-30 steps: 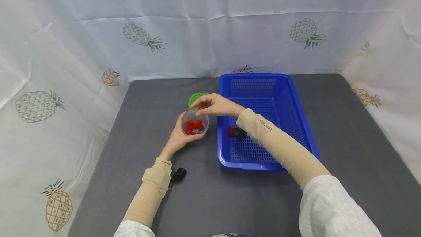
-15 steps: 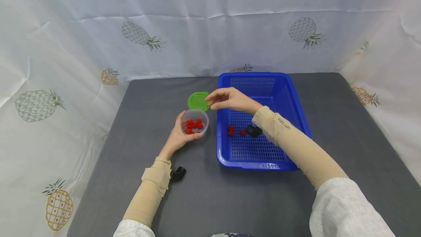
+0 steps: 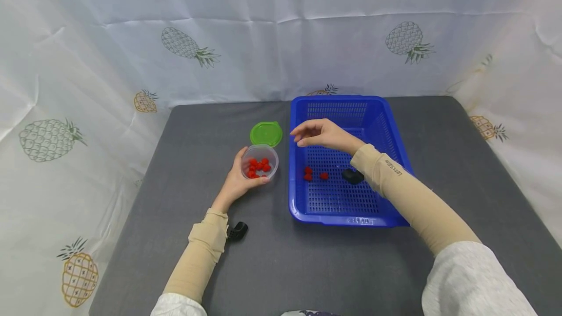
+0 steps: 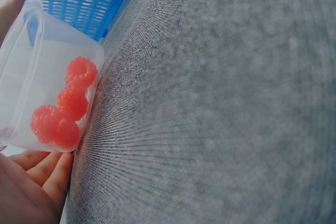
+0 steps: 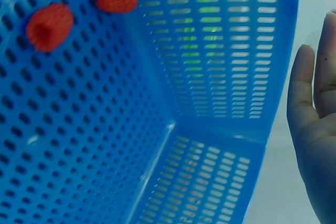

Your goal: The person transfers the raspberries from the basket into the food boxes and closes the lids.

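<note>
My left hand point(image 3: 234, 183) grips a clear round plastic tub point(image 3: 275, 162), thumb on its near side and fingers round the far left. Several red raspberries point(image 4: 72, 102) lie in the bottom of the tub, seen through its wall in the left wrist view. Above the left part of a blue plastic basket point(image 3: 342, 221) hovers my right hand point(image 3: 326, 134), fingers loosely bent with nothing visible in them. Inside the basket are 3 raspberries point(image 3: 308, 177), near its left wall; the right wrist view shows a raspberry point(image 5: 50, 27) on the slotted floor.
A green lid point(image 3: 266, 133) lies flat on the grey table point(image 3: 272, 267) just behind the tub. The basket stands to the tub's right with raised walls. Black wrist-worn devices show at both wrists. A pineapple-print curtain point(image 3: 246, 57) hangs behind the table.
My right hand has moved right, from over the tub to over the basket, uncovering the green lid and a raspberry in the basket. My left hand and the tub stay put.
</note>
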`<state>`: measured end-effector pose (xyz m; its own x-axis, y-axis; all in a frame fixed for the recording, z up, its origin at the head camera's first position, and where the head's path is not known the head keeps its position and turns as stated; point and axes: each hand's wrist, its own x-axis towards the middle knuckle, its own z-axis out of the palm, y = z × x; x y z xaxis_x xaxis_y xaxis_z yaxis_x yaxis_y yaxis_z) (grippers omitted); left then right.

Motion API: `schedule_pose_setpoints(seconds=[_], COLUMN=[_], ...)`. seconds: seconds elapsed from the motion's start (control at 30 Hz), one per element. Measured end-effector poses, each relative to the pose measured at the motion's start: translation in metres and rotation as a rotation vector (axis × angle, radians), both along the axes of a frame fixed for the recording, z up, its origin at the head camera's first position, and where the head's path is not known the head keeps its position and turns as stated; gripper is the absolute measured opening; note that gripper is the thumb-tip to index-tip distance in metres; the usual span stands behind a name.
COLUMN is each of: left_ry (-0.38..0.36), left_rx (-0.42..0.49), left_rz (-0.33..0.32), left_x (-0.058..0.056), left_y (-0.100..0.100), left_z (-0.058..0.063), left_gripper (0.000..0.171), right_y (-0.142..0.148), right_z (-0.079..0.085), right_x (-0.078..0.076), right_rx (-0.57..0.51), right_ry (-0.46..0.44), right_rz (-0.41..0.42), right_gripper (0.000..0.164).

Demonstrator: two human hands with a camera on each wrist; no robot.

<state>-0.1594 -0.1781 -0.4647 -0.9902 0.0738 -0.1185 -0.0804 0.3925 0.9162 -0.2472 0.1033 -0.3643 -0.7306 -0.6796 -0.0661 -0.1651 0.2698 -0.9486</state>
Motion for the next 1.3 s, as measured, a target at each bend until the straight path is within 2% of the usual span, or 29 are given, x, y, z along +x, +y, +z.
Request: schedule_pose_setpoints(seconds=[0.37,0.53,0.7,0.83,1.13,1.3], left_ry=[0.002,0.005,0.005,0.007,0.019,0.016], left_rx=[0.006,0.003,0.004,0.005,0.011,0.026], left_rz=[-0.004,-0.007,-0.005,-0.009,-0.015,-0.01], left_x=[-0.001,-0.001,-0.001,-0.002,-0.004,-0.004], left_y=[-0.002,-0.002,-0.002,-0.002,-0.003,-0.004], left_z=[-0.002,-0.001,-0.002,-0.003,-0.007,-0.008], left_gripper=[0.106,0.105,0.106,0.106,0.105,0.105], right_y=[0.016,0.021,0.024,0.023,0.02,0.017], right_z=[-0.016,-0.027,-0.038,-0.048,-0.074,-0.084], right_x=[-0.006,-0.01,-0.014,-0.013,-0.012,-0.013], right_rx=[0.051,0.086,0.122,0.183,0.291,0.32], right_ry=[-0.032,-0.056,-0.081,-0.062,-0.142,-0.113], right_rz=[-0.049,-0.044,-0.008,0.017,0.15,0.172], right_gripper=[0.042,0.042,0.045,0.041,0.036,0.034])
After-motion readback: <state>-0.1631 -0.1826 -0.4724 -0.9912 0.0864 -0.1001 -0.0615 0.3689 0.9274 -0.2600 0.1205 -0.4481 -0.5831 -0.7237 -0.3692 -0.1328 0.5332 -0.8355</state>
